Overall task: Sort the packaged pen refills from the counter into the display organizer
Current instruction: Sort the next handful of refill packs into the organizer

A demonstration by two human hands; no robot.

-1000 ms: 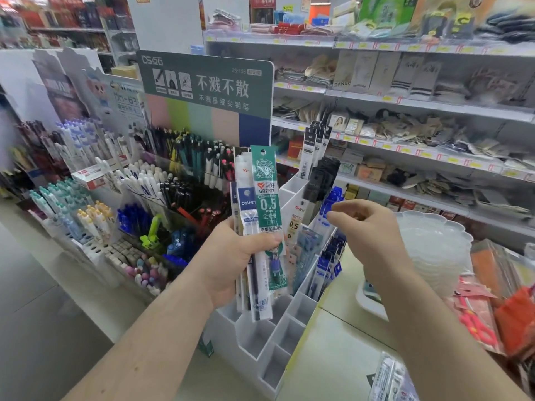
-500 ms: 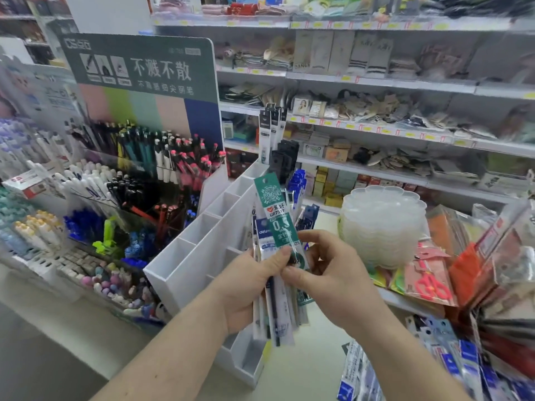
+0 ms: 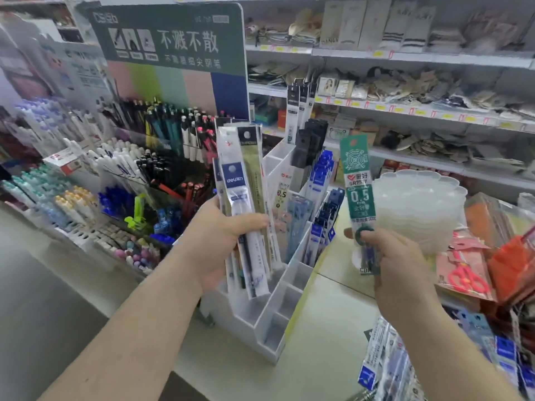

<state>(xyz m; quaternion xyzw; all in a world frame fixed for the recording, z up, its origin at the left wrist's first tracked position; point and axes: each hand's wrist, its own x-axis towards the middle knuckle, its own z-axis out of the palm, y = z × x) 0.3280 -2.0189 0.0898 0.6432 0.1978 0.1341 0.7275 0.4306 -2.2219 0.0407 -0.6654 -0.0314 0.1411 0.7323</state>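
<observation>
A green packaged pen refill [image 3: 357, 180], marked 0.5, stands upright in the air, pinched near its lower end by the right hand [image 3: 390, 261]. It is held just to the right of a white display organizer [image 3: 278, 311], a stepped rack of open compartments standing on a pale counter [image 3: 324, 340]. The organizer's upper compartments hold blue and black refill packs [image 3: 318, 175]; its lower front compartments show bare white walls. In front of the organizer's left side, the left hand [image 3: 220, 241] grips a fanned bundle of refill packets [image 3: 246, 198], thumb across the front, with a blue-labelled packet foremost. Left of the organizer are tiered racks of pens [image 3: 115, 169] under a green display sign [image 3: 170, 39]. Right of the organizer sits a stack of clear plastic trays [image 3: 419, 209]. More packaged refills [image 3: 385, 360] lie on the counter to the organizer's lower right.
</observation>
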